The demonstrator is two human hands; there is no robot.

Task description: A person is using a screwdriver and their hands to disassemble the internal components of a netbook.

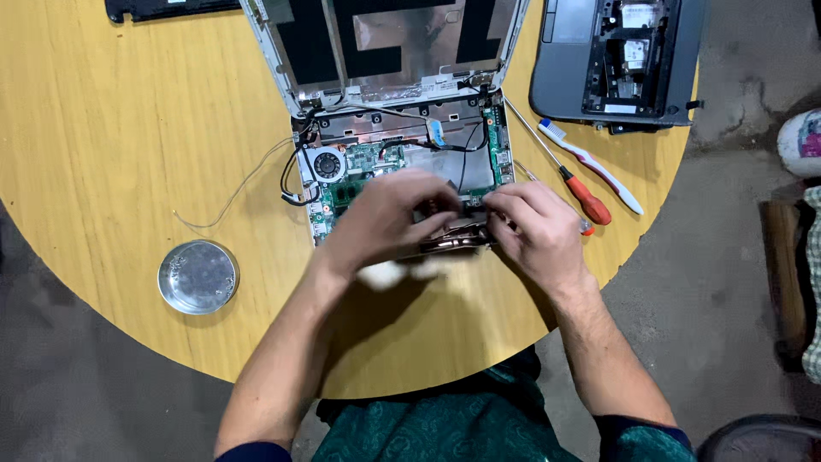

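Note:
An opened small laptop lies on a round wooden table, its green circuit board and round fan exposed and its lid tilted back. My left hand and my right hand meet over the front edge of the base. Both grip a dark flat part with copper-coloured metal between them. The hands hide most of that part. A blurred white piece shows just below my left hand.
A red-handled screwdriver and a white toothbrush lie right of the laptop. A second dismantled grey laptop sits at the back right. A round metal lid rests front left, with a thin loose wire nearby.

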